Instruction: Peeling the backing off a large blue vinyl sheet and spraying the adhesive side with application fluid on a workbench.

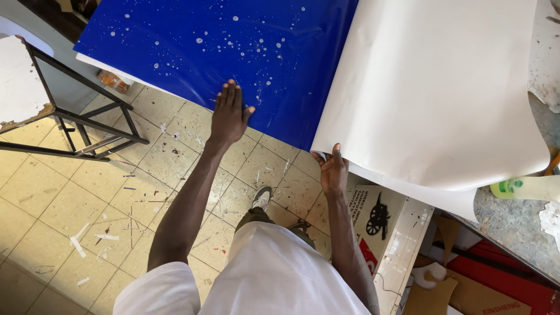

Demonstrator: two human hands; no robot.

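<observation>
Blue sheet [233,46]: runs upper left to centre; left hand [229,114] flat, fingers released. Right hand [332,169] pinches white backing [431,93] corner; green bottle [525,188] at right.

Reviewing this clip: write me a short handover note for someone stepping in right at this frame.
Left hand: flat, palm down on the wet blue vinyl sheet, near its front edge.
Right hand: gripping the lower corner of the white backing paper.
Done: backing is peeled off the blue sheet's left part and folded over to the right; exposed blue is dotted with droplets.
Left: the part under the white fold is not yet uncovered.
</observation>
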